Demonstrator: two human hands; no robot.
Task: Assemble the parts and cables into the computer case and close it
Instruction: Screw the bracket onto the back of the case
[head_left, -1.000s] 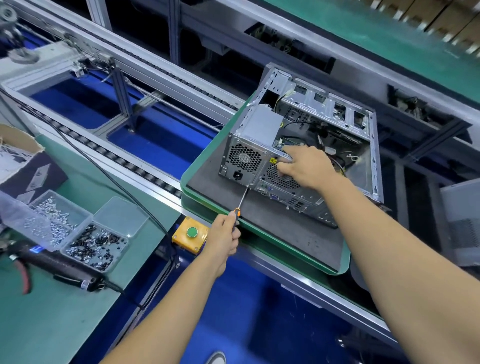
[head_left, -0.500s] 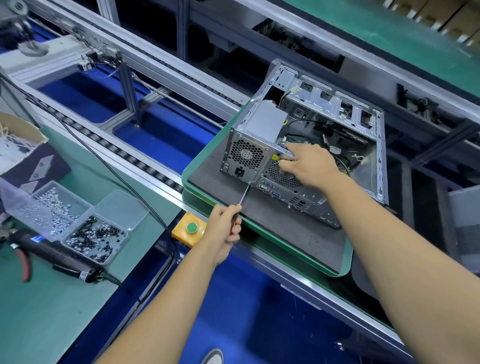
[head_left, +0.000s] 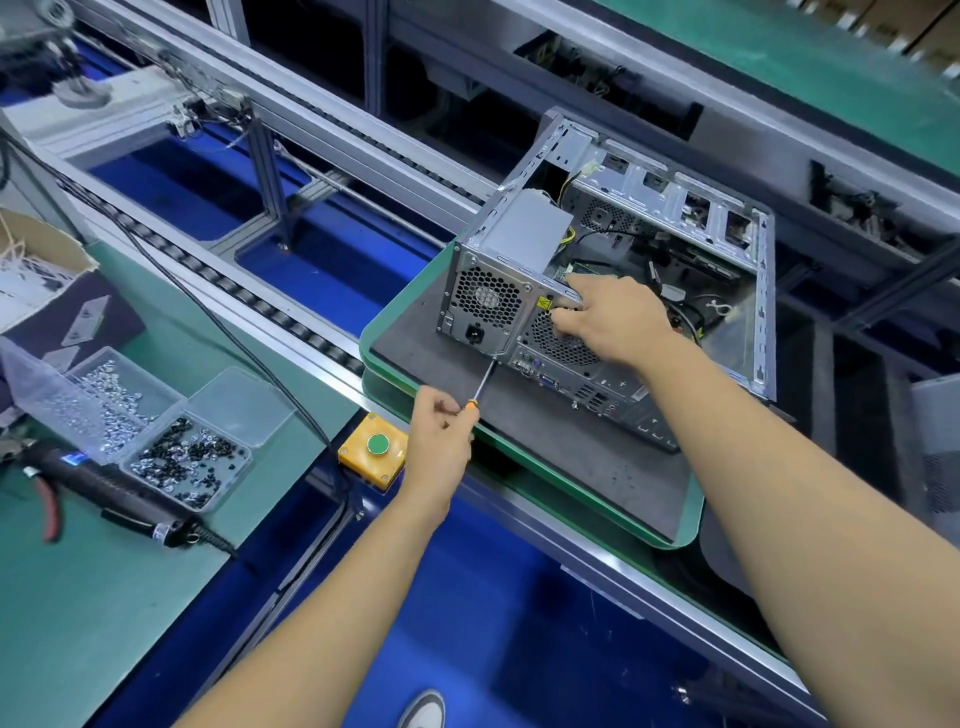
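An open grey computer case (head_left: 743, 244) lies on its side on a dark mat over a green pallet (head_left: 691, 514), rear panel toward me. The power supply (head_left: 485, 301) sits in its near-left corner, cables (head_left: 691, 312) loose inside. My left hand (head_left: 439, 441) grips an orange-handled screwdriver (head_left: 483, 382); its tip meets the lower corner of the power supply's rear face. My right hand (head_left: 608, 317) rests on the case's rear top edge, fingers bent over the rim by the fan grille.
A divided plastic tray (head_left: 156, 431) holds silver and black screws on the green bench at left. An electric screwdriver (head_left: 114, 493) and red-handled pliers (head_left: 47, 499) lie beside it. A yellow box with a green button (head_left: 371, 449) is fixed at the conveyor rail. Roller rails run behind.
The view has shifted slightly. My left hand stays on the screwdriver at the power supply's corner, and my right hand holds the same spot on the case rim.
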